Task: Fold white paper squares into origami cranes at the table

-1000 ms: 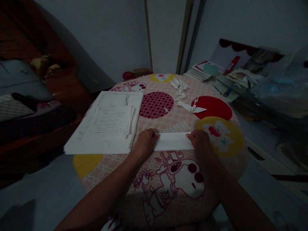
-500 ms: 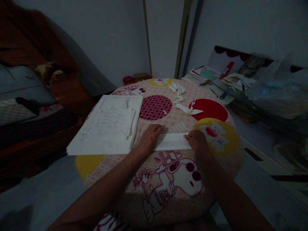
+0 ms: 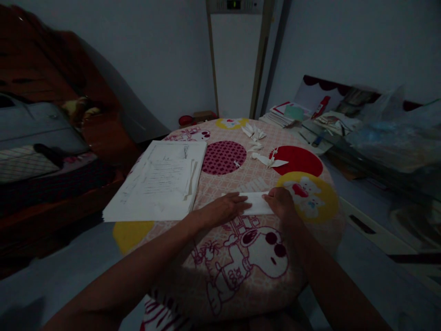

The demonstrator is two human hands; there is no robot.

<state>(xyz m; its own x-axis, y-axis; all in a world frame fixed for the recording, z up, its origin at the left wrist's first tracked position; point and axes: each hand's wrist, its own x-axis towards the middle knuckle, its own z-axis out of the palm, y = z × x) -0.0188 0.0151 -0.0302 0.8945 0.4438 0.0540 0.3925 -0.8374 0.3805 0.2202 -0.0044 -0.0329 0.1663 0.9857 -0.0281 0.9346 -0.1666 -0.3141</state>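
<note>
A folded strip of white paper (image 3: 257,203) lies flat on the patterned tablecloth (image 3: 186,285) in front of me. My left hand (image 3: 229,208) rests on its left part, fingers stretched out to the right across the paper. At the other end, my right hand (image 3: 280,201) pinches the right edge between thumb and fingers. Beyond the strip are white folded paper birds: one with spread wings (image 3: 270,161) by the red circle and a clump of others (image 3: 254,132) farther back. A tiny paper figure (image 3: 237,163) sits on the purple circle.
A thick stack of paper sheets (image 3: 155,184) covers the table's left side. To the right, a glass-topped stand holds papers (image 3: 280,115), a red marker-like object (image 3: 322,106) and a clear plastic bag (image 3: 382,138). A wooden bench (image 3: 113,142) stands at left.
My left hand has slid right onto the strip, its fingers going from curled at the left end to stretched flat. The right hand keeps its pinch. The view has tilted up slightly.
</note>
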